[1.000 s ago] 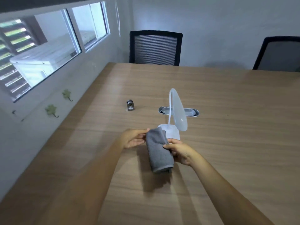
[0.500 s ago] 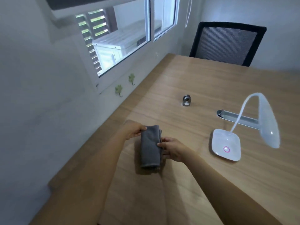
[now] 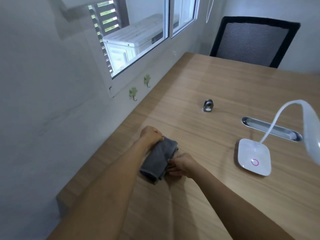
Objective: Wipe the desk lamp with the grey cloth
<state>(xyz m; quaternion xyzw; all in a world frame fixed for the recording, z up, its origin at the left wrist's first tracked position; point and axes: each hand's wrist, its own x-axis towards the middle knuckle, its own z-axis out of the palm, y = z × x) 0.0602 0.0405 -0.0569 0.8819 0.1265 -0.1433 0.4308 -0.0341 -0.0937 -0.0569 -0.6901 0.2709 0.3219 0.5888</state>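
Observation:
A folded grey cloth (image 3: 158,159) lies on the wooden table (image 3: 216,87) near its left edge. My left hand (image 3: 152,135) grips the cloth's far end. My right hand (image 3: 182,164) pinches its near right side. The white desk lamp stands well to the right of both hands: a square base (image 3: 253,155) with a pink ring button, a curved neck (image 3: 277,118) and an oval head (image 3: 310,130) cut off by the right frame edge. Neither hand touches the lamp.
A small metal object (image 3: 208,106) stands on the table beyond the cloth. A silver cable slot (image 3: 256,125) is set into the table behind the lamp. A black mesh chair (image 3: 252,42) stands at the far side. The wall and window run along the left.
The cloth and both hands have moved left, away from the lamp, and down onto the table near its left edge. My view has swung left, so the lamp now sits at the right.

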